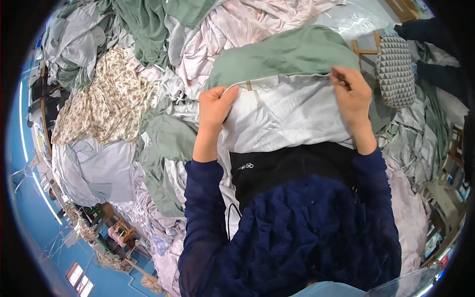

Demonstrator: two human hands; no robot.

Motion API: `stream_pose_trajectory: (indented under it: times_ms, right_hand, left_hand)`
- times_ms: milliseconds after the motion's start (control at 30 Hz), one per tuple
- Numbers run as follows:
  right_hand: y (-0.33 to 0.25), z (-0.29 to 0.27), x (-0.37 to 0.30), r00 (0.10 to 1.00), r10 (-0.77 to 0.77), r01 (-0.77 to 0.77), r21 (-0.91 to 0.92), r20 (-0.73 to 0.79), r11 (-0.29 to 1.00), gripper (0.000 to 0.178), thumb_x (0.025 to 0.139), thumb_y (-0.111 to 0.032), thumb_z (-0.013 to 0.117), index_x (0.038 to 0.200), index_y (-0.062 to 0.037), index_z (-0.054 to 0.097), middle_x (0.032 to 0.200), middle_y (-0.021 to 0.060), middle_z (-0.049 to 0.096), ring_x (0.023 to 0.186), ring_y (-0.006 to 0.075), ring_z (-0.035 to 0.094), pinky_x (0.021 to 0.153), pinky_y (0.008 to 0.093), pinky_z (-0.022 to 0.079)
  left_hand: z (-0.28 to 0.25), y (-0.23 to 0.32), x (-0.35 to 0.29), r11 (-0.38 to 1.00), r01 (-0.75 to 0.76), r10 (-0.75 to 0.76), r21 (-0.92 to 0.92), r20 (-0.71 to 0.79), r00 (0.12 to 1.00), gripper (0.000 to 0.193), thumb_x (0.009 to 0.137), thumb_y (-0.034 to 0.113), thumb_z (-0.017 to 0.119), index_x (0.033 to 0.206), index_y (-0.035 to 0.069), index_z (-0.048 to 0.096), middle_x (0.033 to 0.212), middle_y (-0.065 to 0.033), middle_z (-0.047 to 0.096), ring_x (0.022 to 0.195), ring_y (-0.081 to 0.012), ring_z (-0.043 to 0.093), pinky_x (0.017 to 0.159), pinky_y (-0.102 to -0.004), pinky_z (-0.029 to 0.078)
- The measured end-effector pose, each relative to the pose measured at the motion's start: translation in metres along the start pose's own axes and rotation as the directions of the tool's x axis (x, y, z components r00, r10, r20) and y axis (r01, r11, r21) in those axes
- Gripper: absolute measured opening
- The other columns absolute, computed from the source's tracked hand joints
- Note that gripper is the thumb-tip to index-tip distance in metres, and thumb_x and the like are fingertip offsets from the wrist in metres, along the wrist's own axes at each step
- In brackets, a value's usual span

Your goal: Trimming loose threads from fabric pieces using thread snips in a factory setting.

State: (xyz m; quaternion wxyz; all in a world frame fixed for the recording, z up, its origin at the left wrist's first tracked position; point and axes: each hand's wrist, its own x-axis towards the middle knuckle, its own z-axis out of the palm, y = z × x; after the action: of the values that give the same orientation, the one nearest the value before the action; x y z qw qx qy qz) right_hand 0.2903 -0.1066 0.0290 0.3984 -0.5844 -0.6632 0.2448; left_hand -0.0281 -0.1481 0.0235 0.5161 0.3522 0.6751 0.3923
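A white cloth (289, 116) with a pale sheen lies across my lap, its far edge pulled fairly straight between my hands. Beyond that edge spreads sage-green fabric (287, 52); whether both are one piece I cannot tell. My left hand (215, 108) is closed on the left end of the white cloth's edge, thumb on top. At the right end, my right hand (354, 96) pinches the same edge between thumb and fingers. A small tan strip (250, 85) crosses the edge not far from my left hand.
Heaped fabric surrounds me: floral cloth (106, 94) and grey-lilac cloth (96, 171) at left, pink cloth (237, 24) ahead, more green cloth (166, 133) beside my left arm. To the right stands a wooden stool with a triangle-patterned cushion (396, 72), near another person's dark-clothed limbs (430, 37).
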Motion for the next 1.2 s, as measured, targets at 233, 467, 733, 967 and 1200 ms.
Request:
stream_pose_trajectory:
  times_ms: [233,467,733,967,1200]
  right_hand:
    - [-0.018,0.047,0.016,0.965,-0.058,0.039,0.079,0.257,0.996,0.025,0.078,-0.007,0.073,0.101,-0.0018,0.066,0.09,0.0098,0.065,0.073,0.0171,0.062,0.065,0.0279,0.048]
    - [0.0,0.059,0.019,0.969,0.012,-0.022,0.04,0.248,0.999,0.016,0.08,-0.008,0.072,0.093,0.0003,0.066,0.083,0.0098,0.065,0.068,0.0168,0.06,0.062,0.0267,0.046]
    - [0.008,0.03,0.024,0.968,0.172,-0.195,0.115,0.185,0.974,0.011,0.088,-0.01,0.065,0.088,0.0008,0.062,0.066,-0.0046,0.052,0.063,0.0029,0.043,0.057,0.02,0.036]
    - [0.026,0.031,0.025,0.969,0.144,-0.175,0.149,0.2,0.973,0.01,0.09,-0.009,0.064,0.088,0.0005,0.063,0.068,-0.0076,0.05,0.062,0.0009,0.04,0.055,0.0183,0.032]
    - [0.025,0.037,0.022,0.952,0.198,-0.251,0.221,0.233,0.942,0.012,0.091,-0.01,0.063,0.088,0.001,0.063,0.07,-0.0082,0.05,0.063,0.0005,0.038,0.055,0.0177,0.03]
  left_hand:
    - [-0.003,-0.003,0.009,0.998,0.054,-0.054,0.027,-0.009,0.999,0.032,0.084,0.02,0.071,0.059,0.003,0.059,0.052,0.0078,0.046,0.046,-0.0009,0.033,0.042,-0.023,0.022]
    - [-0.017,0.011,0.009,0.992,0.021,-0.033,0.121,0.093,0.995,0.023,0.078,0.017,0.073,0.067,0.001,0.062,0.058,0.0056,0.051,0.053,-0.0008,0.041,0.047,-0.02,0.03]
    - [-0.056,-0.021,0.014,0.634,-0.187,0.393,0.751,-0.104,0.914,0.012,0.07,0.009,0.058,0.079,0.007,0.065,0.069,-0.0143,0.064,0.066,-0.0348,0.062,0.061,-0.0415,0.048]
    - [-0.103,-0.051,0.028,0.998,-0.064,0.064,0.007,-0.284,0.957,0.012,0.079,0.0,0.058,0.088,0.0,0.066,0.074,0.0012,0.063,0.062,-0.0072,0.054,0.056,-0.0224,0.04]
    - [-0.13,-0.068,0.031,0.897,-0.023,-0.119,-0.442,-0.291,0.949,0.012,0.08,0.004,0.068,0.092,0.004,0.065,0.084,0.0012,0.064,0.076,-0.0087,0.058,0.07,-0.0216,0.043]
